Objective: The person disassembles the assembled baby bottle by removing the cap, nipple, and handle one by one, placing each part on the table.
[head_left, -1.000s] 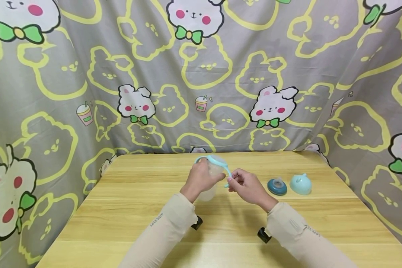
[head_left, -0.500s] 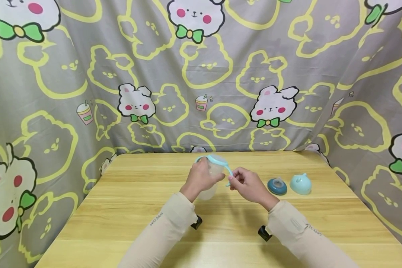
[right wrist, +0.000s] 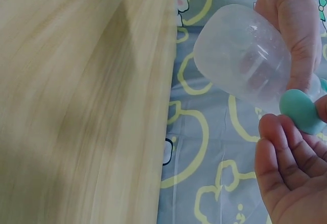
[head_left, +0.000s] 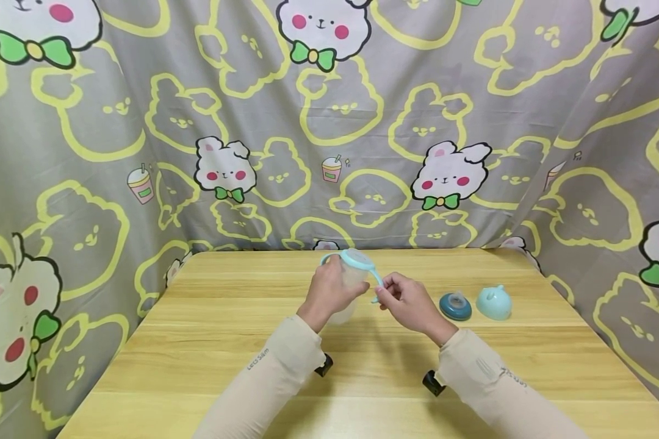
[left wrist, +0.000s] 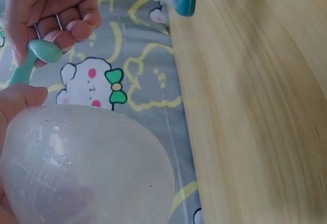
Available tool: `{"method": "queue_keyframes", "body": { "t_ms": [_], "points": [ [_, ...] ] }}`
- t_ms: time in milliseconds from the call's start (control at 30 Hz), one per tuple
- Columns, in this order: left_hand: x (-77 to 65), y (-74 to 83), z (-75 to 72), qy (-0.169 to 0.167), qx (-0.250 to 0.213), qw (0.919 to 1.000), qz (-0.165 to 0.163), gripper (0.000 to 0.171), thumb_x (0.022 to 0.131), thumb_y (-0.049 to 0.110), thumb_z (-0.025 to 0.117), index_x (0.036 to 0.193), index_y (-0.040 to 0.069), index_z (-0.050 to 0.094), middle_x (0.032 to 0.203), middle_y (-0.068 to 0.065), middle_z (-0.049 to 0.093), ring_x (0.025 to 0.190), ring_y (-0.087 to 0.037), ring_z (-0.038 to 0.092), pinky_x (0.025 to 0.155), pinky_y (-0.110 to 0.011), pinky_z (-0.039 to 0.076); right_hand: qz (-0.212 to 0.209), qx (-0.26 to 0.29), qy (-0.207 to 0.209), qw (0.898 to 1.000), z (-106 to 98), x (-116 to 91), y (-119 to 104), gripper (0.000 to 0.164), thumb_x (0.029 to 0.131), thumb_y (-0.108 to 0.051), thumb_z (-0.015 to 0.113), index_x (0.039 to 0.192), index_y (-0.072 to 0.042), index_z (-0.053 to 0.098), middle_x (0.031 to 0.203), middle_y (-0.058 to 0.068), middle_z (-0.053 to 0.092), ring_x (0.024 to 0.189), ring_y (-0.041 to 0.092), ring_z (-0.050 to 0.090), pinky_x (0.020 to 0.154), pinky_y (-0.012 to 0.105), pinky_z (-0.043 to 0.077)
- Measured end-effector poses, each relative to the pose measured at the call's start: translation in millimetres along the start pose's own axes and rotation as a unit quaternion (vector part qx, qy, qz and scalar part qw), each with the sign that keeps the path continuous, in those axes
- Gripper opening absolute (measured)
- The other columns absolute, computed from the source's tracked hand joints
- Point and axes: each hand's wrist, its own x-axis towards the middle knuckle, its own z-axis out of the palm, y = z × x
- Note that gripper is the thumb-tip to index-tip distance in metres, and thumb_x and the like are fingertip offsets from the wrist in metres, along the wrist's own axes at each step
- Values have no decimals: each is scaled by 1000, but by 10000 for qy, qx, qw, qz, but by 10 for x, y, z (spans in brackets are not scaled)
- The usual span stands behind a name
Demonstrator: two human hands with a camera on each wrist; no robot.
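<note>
My left hand (head_left: 329, 292) grips a translucent baby bottle (head_left: 356, 277) round its side, above the table. The bottle is tilted, and its rounded base fills the lower left of the left wrist view. A light-blue handle ring (head_left: 358, 260) sits round its top, with a curved arm on each side. Between thumb and fingers, my right hand (head_left: 409, 303) pinches the lower end of the right handle arm (right wrist: 301, 112). In the right wrist view the other fingers of that hand curve loosely below the handle's rounded tip.
On the wooden table (head_left: 198, 341), to the right of my hands, lies a dark-blue bottle collar with a clear teat (head_left: 456, 306). Beside it stands a light-blue domed cap (head_left: 494, 303). A patterned curtain (head_left: 285, 122) hangs behind the table's far edge and at both sides.
The bottle and its handle ring have risen slightly in the head view. Both hands keep their holds; the collar and the cap lie where they were.
</note>
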Motion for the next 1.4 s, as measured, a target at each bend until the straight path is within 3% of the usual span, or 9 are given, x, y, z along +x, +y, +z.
{"method": "queue_keyframes", "body": {
  "t_ms": [233,467,667,1100,1400],
  "points": [
    [2,10,-8,-146,-170,9996,-163,66,74,37,80,116,-5,51,97,-18,61,86,-33,61,73,-43,50,-91,88,-22,9999,-5,-6,2,13,98,-17,57,91,-7,59,72,-3,64,67,13,65,55,28,49],
    [-16,32,3,-498,-610,9963,-349,66,75,40,77,118,-4,52,94,-15,62,79,-26,61,66,-38,50,-8,185,89,9998,-18,-8,9,14,100,-18,55,94,-6,59,77,-2,66,71,14,67,58,27,49],
    [-10,14,11,-409,-452,9977,-299,64,75,39,78,117,-3,53,92,-14,62,78,-25,61,65,-37,50,-121,151,71,9998,-46,-9,-12,13,99,-18,56,94,-7,59,77,-2,65,72,18,67,56,28,49],
    [-31,-11,16,-466,-380,9977,-321,67,75,42,78,117,-3,54,96,-13,62,80,-25,61,67,-39,50,110,203,126,9997,-81,-13,32,16,99,-20,57,96,-5,59,79,2,67,73,15,67,58,28,49],
    [-46,-48,-12,-227,-234,9990,-289,72,73,49,78,121,3,53,100,-12,62,86,-27,59,70,-40,49,205,147,200,9995,-118,-15,78,14,99,-19,56,97,-6,59,80,1,69,74,18,68,60,29,50]
  ]
}}
